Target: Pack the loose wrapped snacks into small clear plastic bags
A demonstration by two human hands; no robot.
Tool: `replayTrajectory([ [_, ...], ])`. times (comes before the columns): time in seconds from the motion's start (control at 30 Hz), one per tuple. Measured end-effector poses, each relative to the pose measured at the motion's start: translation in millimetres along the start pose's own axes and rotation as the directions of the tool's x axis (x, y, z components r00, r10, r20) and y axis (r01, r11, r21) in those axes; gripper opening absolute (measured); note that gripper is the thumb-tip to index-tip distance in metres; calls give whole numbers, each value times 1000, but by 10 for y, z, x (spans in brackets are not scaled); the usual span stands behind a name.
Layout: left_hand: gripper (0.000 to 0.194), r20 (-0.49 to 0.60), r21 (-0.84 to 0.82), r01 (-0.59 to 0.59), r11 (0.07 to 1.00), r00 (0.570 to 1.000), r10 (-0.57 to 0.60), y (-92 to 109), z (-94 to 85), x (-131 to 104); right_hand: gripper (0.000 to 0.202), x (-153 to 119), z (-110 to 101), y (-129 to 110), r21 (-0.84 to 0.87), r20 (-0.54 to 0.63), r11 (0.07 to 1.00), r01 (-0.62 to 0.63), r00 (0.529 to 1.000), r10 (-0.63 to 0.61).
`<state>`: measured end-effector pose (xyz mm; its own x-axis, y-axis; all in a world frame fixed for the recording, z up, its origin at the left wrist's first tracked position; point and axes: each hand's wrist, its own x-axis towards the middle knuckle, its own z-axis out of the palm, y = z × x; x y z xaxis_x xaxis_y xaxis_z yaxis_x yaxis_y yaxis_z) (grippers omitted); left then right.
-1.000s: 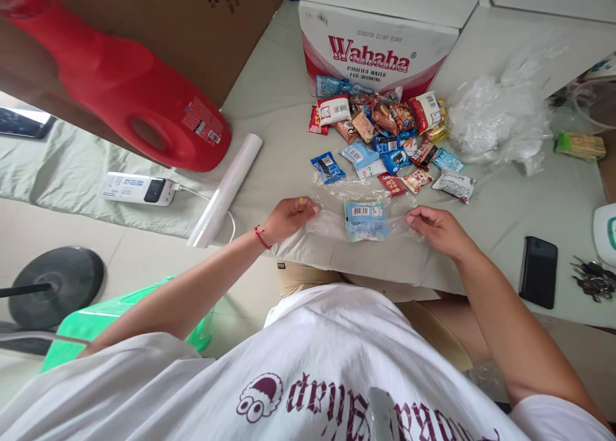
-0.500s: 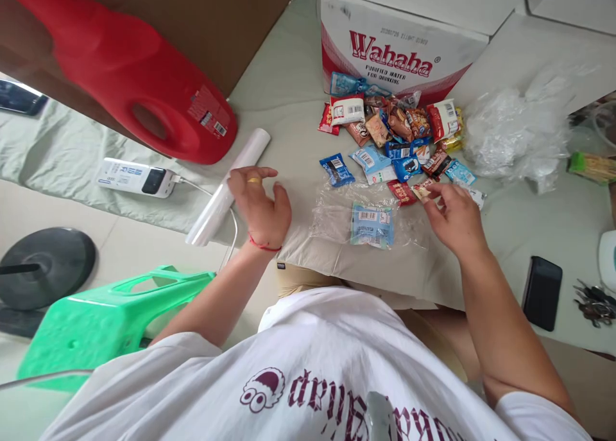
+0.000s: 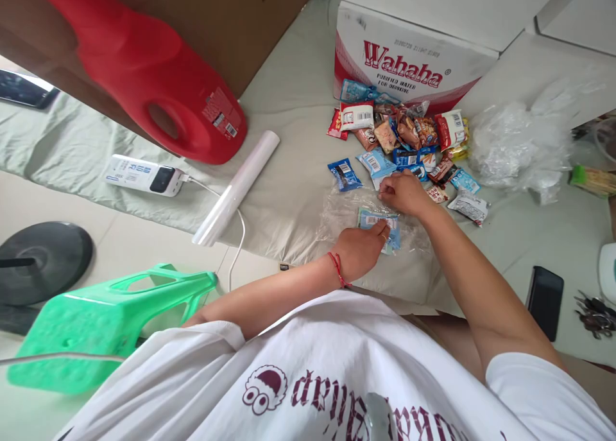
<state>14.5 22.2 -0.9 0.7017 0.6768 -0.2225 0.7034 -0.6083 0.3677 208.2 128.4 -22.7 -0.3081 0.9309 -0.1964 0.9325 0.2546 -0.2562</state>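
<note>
A light-blue packet (image 3: 393,233) lies on clear plastic film (image 3: 337,213) near the table's front edge. Resting on that packet is my left hand (image 3: 363,247), its fingers stretched over it. Just above, at the near side of a heap of snack packets (image 3: 409,129), my right hand (image 3: 407,192) has its fingers pinched together; what they hold, if anything, is hidden. A dark-blue packet (image 3: 344,174) sits left of the heap, and a grey-white packet (image 3: 469,206) lies to the right of my right hand.
A roll of film (image 3: 238,187), a white power bank (image 3: 142,176) with cable and a red jug (image 3: 168,81) are at the left. Behind the heap stands a Wahaha box (image 3: 404,56). Crumpled plastic (image 3: 520,139), a black phone (image 3: 545,303) and keys (image 3: 597,314) are at the right.
My left hand has moved right from beside the film roll onto the light-blue packet. My right hand has moved left from the heap's right side to above the film.
</note>
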Motion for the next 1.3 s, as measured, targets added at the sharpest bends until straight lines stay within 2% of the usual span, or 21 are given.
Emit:
replayTrajectory([
  [0.13,60,0,42,-18,999,1000,18,2,7,-31,16,-135,-164,-28,76,-35,986,147,989,-145],
  [0.23,59,-22,58,-20,998,1000,22,21,48,-60,18,-384,-240,-147,62,31,988,139,989,-141],
  [0.3,59,-35,62,-9,998,999,11,39,68,-79,20,-591,-221,-247,13,33,992,126,992,-126],
  [0.4,59,-35,46,-15,999,999,16,57,77,-113,25,-889,-71,-361,12,-36,990,140,990,-140],
  [0.5,58,-40,9,-30,999,999,31,24,122,-146,31,-1104,171,-406,131,-151,982,134,982,-114],
  [0.6,58,-97,-77,-29,997,995,21,-77,284,-154,39,-1215,424,-439,319,-277,932,171,957,-81],
  [0.67,56,-195,-178,-68,982,980,33,-154,445,-144,44,-1244,572,-487,392,-343,903,175,939,-33],
  [0.7,52,-270,-234,-106,967,962,40,-185,526,-141,46,-1251,636,-520,404,-365,901,156,931,2],
  [0.77,45,-445,-321,-185,929,895,25,-227,650,-148,48,-1260,741,-594,392,-394,916,88,916,81],
  [0.87,34,-625,-368,-200,908,776,-82,-282,674,-220,47,-1289,836,-684,323,-387,946,-14,911,146],
  [0.93,29,-680,-393,-116,912,704,-203,-371,585,-283,49,-1315,860,-711,275,-363,961,-33,922,136],
  [1.0,31,-694,-450,21,893,621,-364,-520,458,-311,51,-1329,866,-714,236,-355,971,-22,929,107],
  [1.07,39,-651,-529,171,831,546,-527,-693,343,-276,54,-1321,863,-705,198,-371,980,4,926,71],
  [1.1,42,-605,-566,239,789,530,-595,-769,301,-236,55,-1310,860,-700,180,-381,984,19,923,52],
  [1.17,46,-493,-598,349,721,549,-675,-865,251,-133,57,-1283,856,-694,152,-399,987,49,917,16],
  [1.23,44,-399,-562,420,713,617,-678,-876,233,-42,57,-1263,852,-690,136,-415,988,67,910,-5],
  [1.3,36,-342,-491,442,751,695,-632,-835,211,-4,58,-1259,850,-682,125,-423,989,75,906,-15],
])
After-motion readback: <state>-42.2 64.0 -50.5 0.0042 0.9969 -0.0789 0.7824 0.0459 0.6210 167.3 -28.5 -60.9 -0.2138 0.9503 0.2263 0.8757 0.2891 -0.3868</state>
